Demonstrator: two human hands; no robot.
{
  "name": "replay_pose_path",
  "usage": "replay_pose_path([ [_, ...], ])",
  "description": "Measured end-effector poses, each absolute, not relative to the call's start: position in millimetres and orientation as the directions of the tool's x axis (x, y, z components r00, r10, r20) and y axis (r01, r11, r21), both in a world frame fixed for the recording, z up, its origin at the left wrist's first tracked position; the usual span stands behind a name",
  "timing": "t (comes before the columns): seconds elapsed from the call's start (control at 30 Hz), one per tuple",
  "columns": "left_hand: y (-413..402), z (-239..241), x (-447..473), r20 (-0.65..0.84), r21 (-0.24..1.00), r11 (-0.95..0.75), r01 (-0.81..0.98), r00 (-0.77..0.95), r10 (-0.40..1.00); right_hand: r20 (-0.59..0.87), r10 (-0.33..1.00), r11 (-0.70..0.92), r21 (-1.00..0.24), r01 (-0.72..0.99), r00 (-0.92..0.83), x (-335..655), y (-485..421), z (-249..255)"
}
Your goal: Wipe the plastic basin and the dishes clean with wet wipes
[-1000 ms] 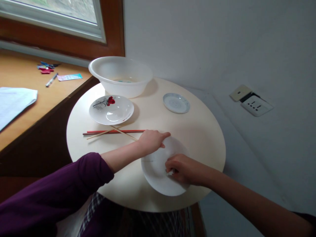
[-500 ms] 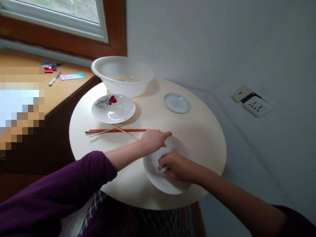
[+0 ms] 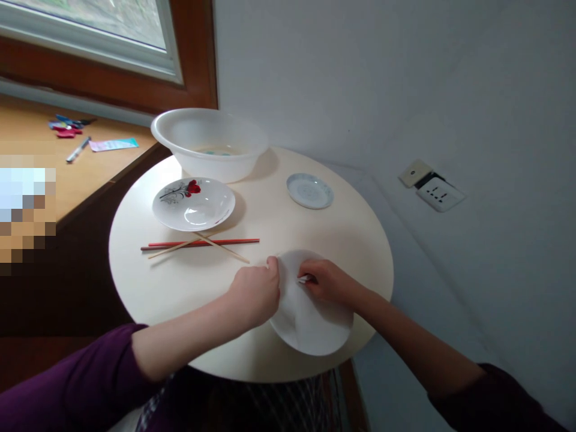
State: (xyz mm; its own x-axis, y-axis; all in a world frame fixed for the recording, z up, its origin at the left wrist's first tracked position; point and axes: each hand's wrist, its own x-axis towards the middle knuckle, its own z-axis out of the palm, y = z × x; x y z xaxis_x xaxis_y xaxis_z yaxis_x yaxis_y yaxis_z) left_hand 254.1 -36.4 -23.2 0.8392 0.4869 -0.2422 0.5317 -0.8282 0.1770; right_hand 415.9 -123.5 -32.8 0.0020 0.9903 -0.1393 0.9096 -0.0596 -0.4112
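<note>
A white plate (image 3: 310,333) lies near the front of the round table. My left hand (image 3: 257,294) is closed on its left rim, the fingers curled and partly hidden. My right hand (image 3: 327,281) is over the plate's upper right part. Pinched in its fingers is a small crumpled white wipe (image 3: 305,279), paper or cloth, I cannot tell which; it is against or just above the plate's surface.
A white bowl with a red flower (image 3: 193,204) stands left, with a large white basin (image 3: 211,141) behind it. Crossed chopsticks (image 3: 202,242) lie in front of the bowl. A small plate (image 3: 310,191) sits at the back right, near the wall socket (image 3: 438,192). A wooden desk (image 3: 121,147) adjoins.
My left hand has moved from the plate's far rim down to its left side. My right hand has shifted up the plate with the wipe. The whole view has swung slightly.
</note>
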Motion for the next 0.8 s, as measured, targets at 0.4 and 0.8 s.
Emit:
replay_pose_path([
  [0.4, -4, -19, 309, -0.123, 0.306, -0.863, 0.401, 0.916, 0.382, -0.13, 0.971, -0.241, -0.509, 0.826, 0.203, 406, -143, -5],
  [0.8, -25, -32, 290, -0.234, 0.291, -0.88, 0.375, 0.92, 0.314, -0.172, 0.914, -0.391, -0.128, 0.911, 0.368, 408, -151, -26],
])
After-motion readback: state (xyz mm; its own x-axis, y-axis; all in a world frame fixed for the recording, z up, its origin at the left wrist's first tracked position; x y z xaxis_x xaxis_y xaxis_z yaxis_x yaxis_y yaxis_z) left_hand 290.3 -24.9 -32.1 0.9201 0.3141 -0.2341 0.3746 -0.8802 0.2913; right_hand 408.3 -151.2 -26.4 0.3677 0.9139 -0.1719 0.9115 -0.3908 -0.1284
